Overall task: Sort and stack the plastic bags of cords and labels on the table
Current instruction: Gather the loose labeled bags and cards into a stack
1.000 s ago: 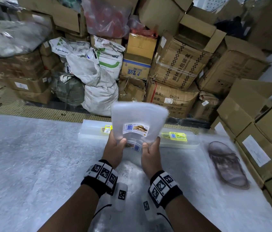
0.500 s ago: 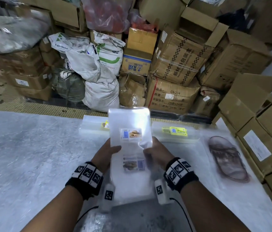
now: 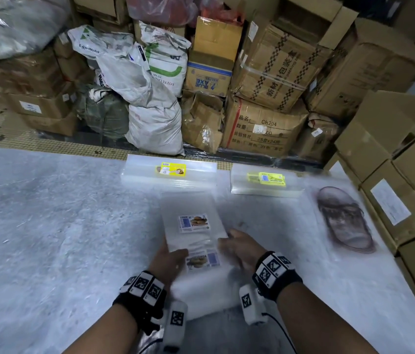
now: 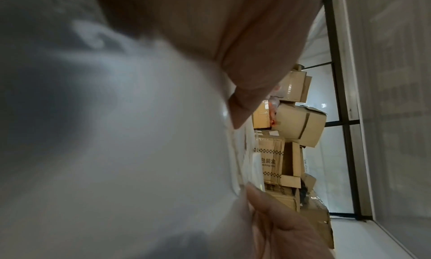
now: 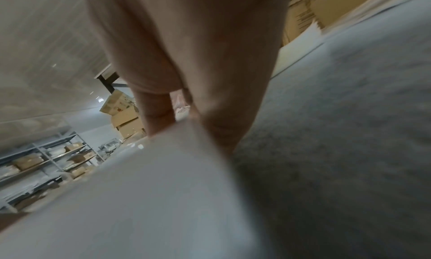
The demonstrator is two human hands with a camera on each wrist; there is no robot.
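Note:
A flat bundle of clear plastic bags with a white picture label lies lengthwise before me. Its near end overlaps a lower pile of like bags that carries its own label. My left hand grips the bundle's left edge; in the left wrist view the thumb and palm close round white plastic. My right hand pinches the right edge, with blurred fingers on the plastic. Two stacks with yellow labels sit farther back, left stack and right stack.
A brown sandal in a clear bag lies at the right of the grey table. Cardboard boxes crowd the right edge. Sacks and more cartons stand beyond the far edge.
The bundle, held upright in the air a second ago, has been lowered flat onto the table and pile. Both hands came down and toward me with it.

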